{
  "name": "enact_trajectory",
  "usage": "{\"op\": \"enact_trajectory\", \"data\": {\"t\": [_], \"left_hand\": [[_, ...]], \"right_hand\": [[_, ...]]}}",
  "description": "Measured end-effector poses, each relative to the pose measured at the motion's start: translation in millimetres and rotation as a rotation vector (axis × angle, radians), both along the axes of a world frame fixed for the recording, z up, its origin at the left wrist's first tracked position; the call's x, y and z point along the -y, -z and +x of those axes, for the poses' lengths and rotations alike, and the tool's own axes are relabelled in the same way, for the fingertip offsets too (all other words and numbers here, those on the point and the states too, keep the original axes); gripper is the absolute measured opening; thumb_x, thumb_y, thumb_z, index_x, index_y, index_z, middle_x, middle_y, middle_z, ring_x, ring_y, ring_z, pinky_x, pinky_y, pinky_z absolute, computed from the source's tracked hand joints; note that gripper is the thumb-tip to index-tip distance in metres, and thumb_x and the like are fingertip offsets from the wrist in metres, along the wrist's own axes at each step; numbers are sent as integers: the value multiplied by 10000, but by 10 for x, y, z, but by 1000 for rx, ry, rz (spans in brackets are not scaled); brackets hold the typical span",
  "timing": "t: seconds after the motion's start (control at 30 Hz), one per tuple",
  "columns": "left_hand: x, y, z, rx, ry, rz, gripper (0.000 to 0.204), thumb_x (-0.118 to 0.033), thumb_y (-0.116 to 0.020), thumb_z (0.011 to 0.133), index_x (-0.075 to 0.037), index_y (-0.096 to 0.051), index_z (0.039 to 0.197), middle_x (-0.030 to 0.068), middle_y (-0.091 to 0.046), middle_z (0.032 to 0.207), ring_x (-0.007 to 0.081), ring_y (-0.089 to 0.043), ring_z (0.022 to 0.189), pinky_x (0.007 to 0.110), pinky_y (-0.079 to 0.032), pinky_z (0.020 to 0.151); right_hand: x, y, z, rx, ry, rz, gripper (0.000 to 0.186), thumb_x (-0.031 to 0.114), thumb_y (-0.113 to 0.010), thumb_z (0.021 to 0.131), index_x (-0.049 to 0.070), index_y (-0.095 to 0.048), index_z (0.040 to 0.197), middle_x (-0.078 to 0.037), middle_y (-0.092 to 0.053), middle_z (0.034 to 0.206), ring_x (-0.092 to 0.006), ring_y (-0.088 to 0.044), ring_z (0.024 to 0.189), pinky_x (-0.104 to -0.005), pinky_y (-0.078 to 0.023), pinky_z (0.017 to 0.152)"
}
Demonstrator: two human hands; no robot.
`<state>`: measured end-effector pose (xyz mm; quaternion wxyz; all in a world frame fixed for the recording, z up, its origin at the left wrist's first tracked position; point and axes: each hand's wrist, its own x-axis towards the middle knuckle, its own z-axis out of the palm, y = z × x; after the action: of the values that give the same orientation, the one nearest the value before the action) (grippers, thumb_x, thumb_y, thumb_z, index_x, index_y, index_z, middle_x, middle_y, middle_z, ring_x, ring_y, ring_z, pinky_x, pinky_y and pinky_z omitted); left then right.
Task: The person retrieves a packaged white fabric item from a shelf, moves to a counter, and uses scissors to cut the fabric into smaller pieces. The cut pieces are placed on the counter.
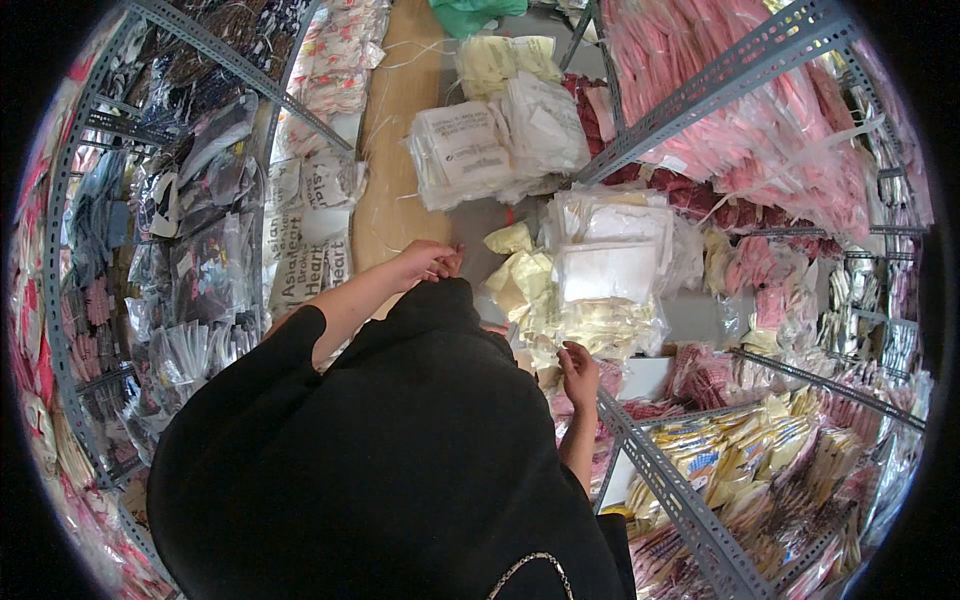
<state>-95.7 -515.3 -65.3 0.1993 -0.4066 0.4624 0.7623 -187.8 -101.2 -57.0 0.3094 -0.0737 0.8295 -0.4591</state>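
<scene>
My left hand (430,262) is held in front of my body, above the brown floor strip. Its fingers are loosely bent, one standing apart from the others, and nothing shows in them. To the right, my right hand (580,375) hovers beside the near edge of a pile of pale yellow packets (600,328); its fingers are half curled with a gap between them, and I see nothing held. White garments in clear plastic bags (612,250) lie stacked on that pile. Small loose yellow packets (524,280) lie at its left, between my two hands.
Further ahead, more bagged white bundles (465,150) sit beside a metal shelf post (690,100). Pink bagged goods (740,110) fill the right shelf. A grey rail (690,500) runs close to my right forearm. Dark bagged clothes (210,265) crowd the left rack.
</scene>
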Motion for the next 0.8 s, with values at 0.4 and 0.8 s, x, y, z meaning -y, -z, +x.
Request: {"op": "enact_trajectory", "data": {"t": [0.4, 0.8], "left_hand": [[22, -136, -53, 19, 79, -87, 280, -370, -652, 899, -110, -647, 1003, 8, -634, 900, 118, -607, 740, 266, -470, 638], [1063, 834, -536, 121, -133, 42, 252, -299, -621, 919, -92, -644, 1061, 30, -645, 919, 141, -621, 777, 292, -499, 686]], "right_hand": [[148, 156, 251, 51, -80, 31, 258, 176, -652, 931, -11, -644, 1109, -110, -704, 918, -164, -677, 833, -292, -530, 759], [1187, 242, -407, 203, -123, 100, 301, 230, -696, 882, 22, -668, 1099, -116, -717, 923, -170, -673, 806, -305, -528, 732]]}}
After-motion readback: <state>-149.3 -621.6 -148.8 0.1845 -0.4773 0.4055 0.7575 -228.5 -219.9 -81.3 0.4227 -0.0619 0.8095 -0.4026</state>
